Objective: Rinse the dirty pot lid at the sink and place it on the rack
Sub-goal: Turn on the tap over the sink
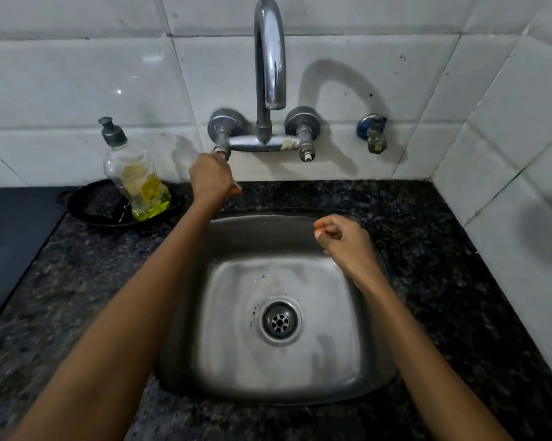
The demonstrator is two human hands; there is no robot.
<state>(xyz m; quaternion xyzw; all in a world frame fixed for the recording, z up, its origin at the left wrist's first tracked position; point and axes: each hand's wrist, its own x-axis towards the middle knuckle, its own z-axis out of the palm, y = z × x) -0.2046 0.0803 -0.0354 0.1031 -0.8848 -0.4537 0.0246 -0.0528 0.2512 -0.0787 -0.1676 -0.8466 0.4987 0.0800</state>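
White wall tiles (pixel 77 81) back a dark speckled stone worktop (pixel 427 249) with a steel sink (pixel 224 370) set into it. The pot lid and the rack are not visible in this view. The sink basin holds nothing, and its round drain (pixel 280 320) sits near the middle of the floor, with a few dark specks close by.

Your left hand (pixel 211 178) reaches up and forward to the wall-mounted tap (pixel 268 58). Its fingers are curled closed around the left tap valve (pixel 221 150), covering the handle end. No water shows at the spout. The right tap valve (pixel 306 152) is untouched.

Your right hand (pixel 344 237) hovers over the back right corner of the sink, loosely curled with the fingers bent inward and the thumb forward. It holds nothing. The nails show orange polish.

To the left, a clear soap bottle (pixel 135 176) with a grey pump top holds a small amount of yellow liquid and leans against the wall. It stands in a black pan (pixel 90 208) on the worktop. A small separate valve (pixel 375 135) projects from the wall to the right of the tap.
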